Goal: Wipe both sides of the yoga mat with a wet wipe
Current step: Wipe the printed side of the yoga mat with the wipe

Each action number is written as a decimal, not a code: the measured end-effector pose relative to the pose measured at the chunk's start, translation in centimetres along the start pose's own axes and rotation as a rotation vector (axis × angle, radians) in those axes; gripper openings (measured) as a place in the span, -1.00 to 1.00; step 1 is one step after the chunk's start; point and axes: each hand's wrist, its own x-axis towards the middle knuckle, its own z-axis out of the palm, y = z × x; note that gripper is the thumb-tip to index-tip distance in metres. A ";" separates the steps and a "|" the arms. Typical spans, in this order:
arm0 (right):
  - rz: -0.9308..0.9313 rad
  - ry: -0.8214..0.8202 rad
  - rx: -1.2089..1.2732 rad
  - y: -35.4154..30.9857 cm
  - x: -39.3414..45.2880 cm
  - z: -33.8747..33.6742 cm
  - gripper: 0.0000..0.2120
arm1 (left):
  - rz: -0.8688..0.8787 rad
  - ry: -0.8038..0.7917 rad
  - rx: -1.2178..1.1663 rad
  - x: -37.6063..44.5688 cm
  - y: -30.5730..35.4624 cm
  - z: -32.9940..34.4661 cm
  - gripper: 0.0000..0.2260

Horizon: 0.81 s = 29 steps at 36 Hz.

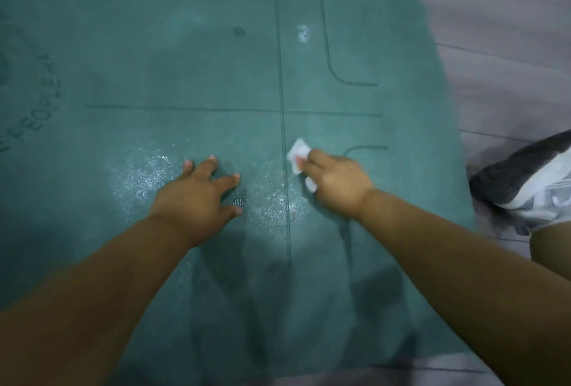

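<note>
Head view: a teal yoga mat (154, 61) lies flat on a grey plank floor (509, 45) and fills most of the frame. Its face is matte and finely grained, printed with thin dark lines: a long straight line (282, 126) crossed by another, two round-cornered brackets and a dark dot (238, 31). Curved lettering runs along the mat's left side.

The left hand (197, 197) rests palm-down on the mat just left of the long line, its fingers (227, 181) spread, straight and holding nothing. Around it the mat shines wet and pebbly.

The right hand (336, 183) sits just right of the long line, its fingers curled over a crumpled white wet wipe (298, 154) and pressing it to the mat. The wipe's soft folds poke out ahead of and beneath the fingers.

Past the mat's right edge, a bare knee (550, 249) and grey-and-white shorts (525, 181) are on the floor.
</note>
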 end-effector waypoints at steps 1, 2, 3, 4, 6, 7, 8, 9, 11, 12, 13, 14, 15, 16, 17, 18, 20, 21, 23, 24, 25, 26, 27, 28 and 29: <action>0.207 0.065 -0.001 2.0 0.2 -0.4 -0.69 | -0.008 0.001 -0.010 0.1 0.1 0.0 -0.46; 0.434 0.096 0.025 4.1 0.3 -0.8 -0.69 | -0.014 -0.001 -0.018 0.2 0.2 0.0 -0.47; 0.650 0.115 0.085 5.7 0.3 -1.4 -0.69 | -0.018 -0.003 -0.027 0.2 0.3 0.1 -0.47; 0.819 0.172 0.153 7.0 0.6 -1.7 -0.70 | -0.022 -0.003 -0.034 0.3 0.3 0.1 -0.47; 0.997 0.239 0.196 7.5 1.9 -2.0 -0.71 | -0.021 0.002 -0.037 0.4 0.3 0.1 -0.47; 0.997 0.210 0.170 6.8 2.8 -1.9 -0.70 | -0.020 0.005 -0.035 0.4 0.3 0.1 -0.47; 0.952 0.177 0.158 5.8 3.9 -1.6 -0.68 | -0.020 0.006 -0.033 0.4 0.3 0.1 -0.47; 0.875 0.144 0.161 4.2 4.9 -1.2 -0.67 | -0.020 0.007 -0.032 0.4 0.3 0.1 -0.46; 0.640 0.066 0.141 0.3 6.7 -0.7 -0.66 | -0.024 0.015 -0.037 0.3 0.2 0.3 -0.46; 0.501 0.010 0.129 -1.8 7.3 -0.5 -0.66 | -0.025 0.020 -0.039 0.2 0.2 0.4 -0.46; 0.349 -0.057 0.114 -3.6 7.6 -0.1 -0.65 | -0.024 0.027 -0.040 0.1 0.3 0.4 -0.46; 0.198 -0.119 0.092 -5.1 7.7 0.2 -0.64 | -0.022 0.032 -0.036 0.1 0.3 0.5 -0.46; 0.067 -0.179 0.066 -6.1 7.6 0.3 -0.64 | -0.019 0.037 -0.031 0.0 0.3 0.6 -0.46; -0.025 -0.207 0.049 -6.4 7.4 0.4 -0.63 | -0.017 0.040 -0.029 0.0 0.2 0.6 -0.45; -0.064 -0.213 0.039 -6.0 7.0 0.3 -0.62 | -0.015 0.041 -0.030 -0.1 0.2 0.7 -0.45; -0.040 -0.193 0.054 -4.9 6.4 -0.1 -0.61 | -0.013 0.038 -0.032 -0.1 0.1 0.7 -0.45; 0.139 -0.130 0.108 -1.4 5.1 -0.9 -0.61 | -0.009 0.034 -0.024 -0.1 0.1 0.9 -0.44; 0.272 -0.091 0.108 0.9 4.3 -1.5 -0.61 | -0.011 0.032 -0.014 0.0 0.2 1.0 -0.44; 0.573 -0.011 0.051 5.8 2.0 -2.6 -0.59 | -0.030 0.026 0.005 0.1 0.6 1.1 -0.43; 0.717 0.012 0.014 7.8 0.7 -3.4 -0.60 | -0.042 0.024 0.015 0.2 0.9 1.2 -0.42; 0.845 0.021 -0.002 9.5 -0.6 -4.1 -0.62 | -0.055 0.024 0.024 0.3 1.3 1.2 -0.41; 0.951 0.029 0.007 10.5 -1.6 -4.7 -0.62 | -0.067 0.021 0.030 0.5 1.8 1.2 -0.40; 1.025 0.035 0.029 11.1 -2.2 -4.9 -0.64 | -0.073 0.020 0.032 0.6 2.3 1.2 -0.38; 1.060 0.043 0.034 11.0 -2.5 -4.8 -0.66 | -0.069 0.015 0.032 0.8 2.9 1.4 -0.36; 1.049 0.057 0.020 10.4 -2.5 -4.5 -0.67 | -0.050 0.013 0.034 1.0 3.6 1.5 -0.34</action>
